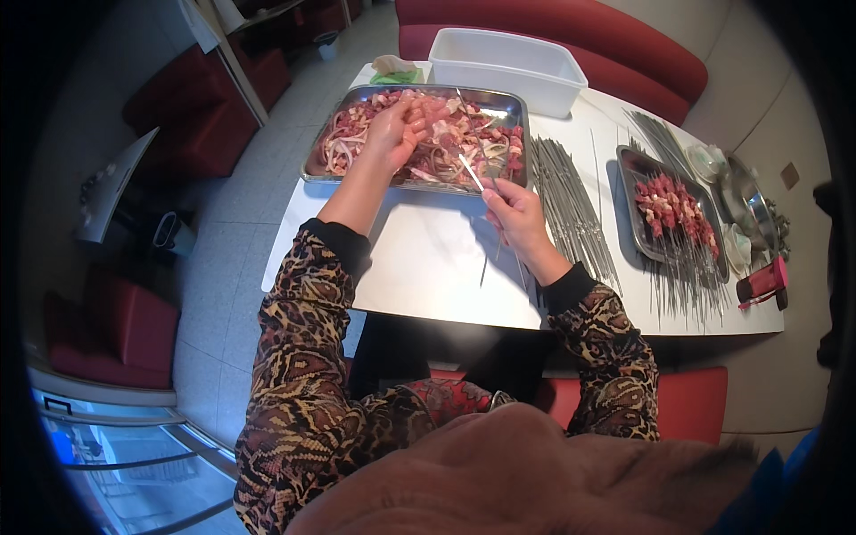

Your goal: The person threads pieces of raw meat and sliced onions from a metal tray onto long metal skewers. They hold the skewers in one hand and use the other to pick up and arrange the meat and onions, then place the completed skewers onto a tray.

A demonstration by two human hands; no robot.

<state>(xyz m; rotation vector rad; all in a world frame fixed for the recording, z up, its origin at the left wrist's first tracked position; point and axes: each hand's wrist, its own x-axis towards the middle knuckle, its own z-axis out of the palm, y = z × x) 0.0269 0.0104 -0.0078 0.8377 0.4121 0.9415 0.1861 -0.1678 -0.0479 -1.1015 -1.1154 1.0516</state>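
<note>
My left hand (403,128) is over a steel tray (414,185) of raw meat pieces and sliced onion (351,144). Its fingers are wet and extended, with no piece plainly gripped. Thin metal skewers (471,172) are held in my right hand (513,212), just off the tray's near right corner. They tilt up over the tray, and one shines bright white in the light. Their lower ends stick out below the hand. Along the tray's right side, some meat (515,150) sits in a column; whether it is threaded cannot be told.
Right of my right hand lies a bundle of bare metal skewers (572,207). Farther right, a smaller tray (625,194) holds threaded meat skewers (675,207). Bowls (742,194) and a red-and-black object (764,283) are by the wall. A white plastic tub (508,70) stands behind the large tray.
</note>
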